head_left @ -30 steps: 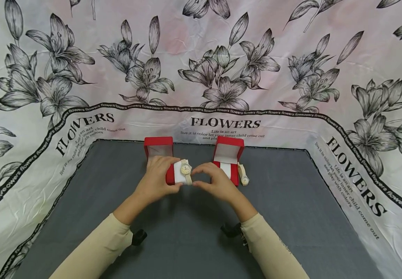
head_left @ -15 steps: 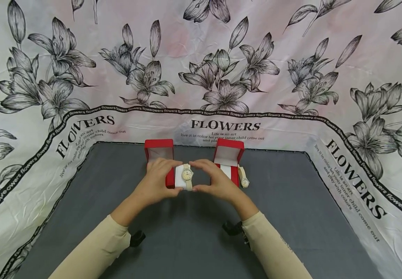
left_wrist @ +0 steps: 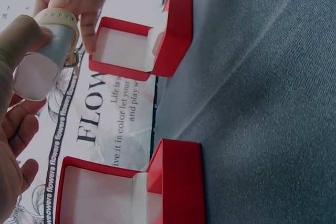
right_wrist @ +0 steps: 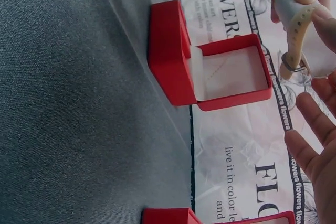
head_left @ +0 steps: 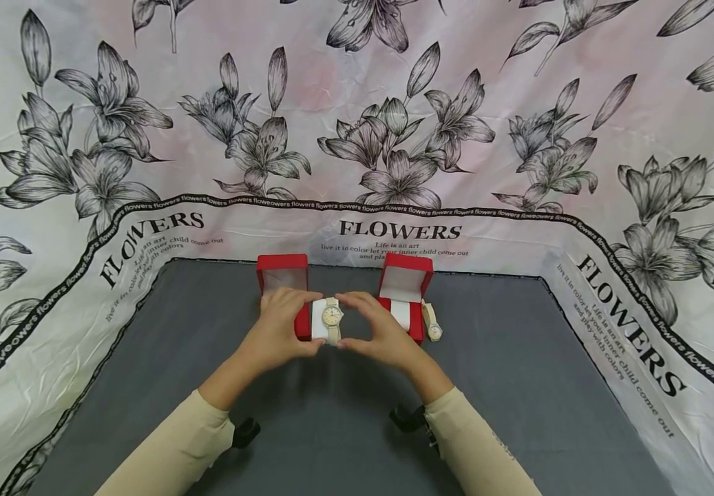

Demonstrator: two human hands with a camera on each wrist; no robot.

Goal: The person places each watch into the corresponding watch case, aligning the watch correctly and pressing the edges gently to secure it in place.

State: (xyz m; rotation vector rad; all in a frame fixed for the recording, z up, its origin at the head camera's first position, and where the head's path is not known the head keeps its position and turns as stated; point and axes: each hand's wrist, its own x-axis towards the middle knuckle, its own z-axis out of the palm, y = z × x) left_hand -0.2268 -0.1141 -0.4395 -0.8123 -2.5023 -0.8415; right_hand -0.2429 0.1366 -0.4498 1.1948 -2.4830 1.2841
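A cream-strapped watch point(head_left: 332, 317) is wrapped around a white cushion point(head_left: 318, 325), its dial turned up toward the head camera. My left hand point(head_left: 275, 328) grips the cushion by its left end, thumb below and fingers above. From the other side, thumb and fingertips of my right hand point(head_left: 386, 333) pinch at the strap around the cushion's right end. Both hands hold it raised in front of the boxes. In the right wrist view the strap point(right_wrist: 296, 34) shows its punched holes, with the buckle point(right_wrist: 292, 62) hanging on the cushion's underside.
Two red boxes with raised lids stand at the back: the left box point(head_left: 283, 262) partly behind my left hand, the right box point(head_left: 417, 324) with a white cushion inside. Against its right side lies a second cream watch point(head_left: 433, 325). Grey cloth point(head_left: 518, 386) covers the table.
The watch and cushion have gone from slightly tilted to straight. My right fingers have settled on the strap's upper and lower edges. The head view has tilted up a little.
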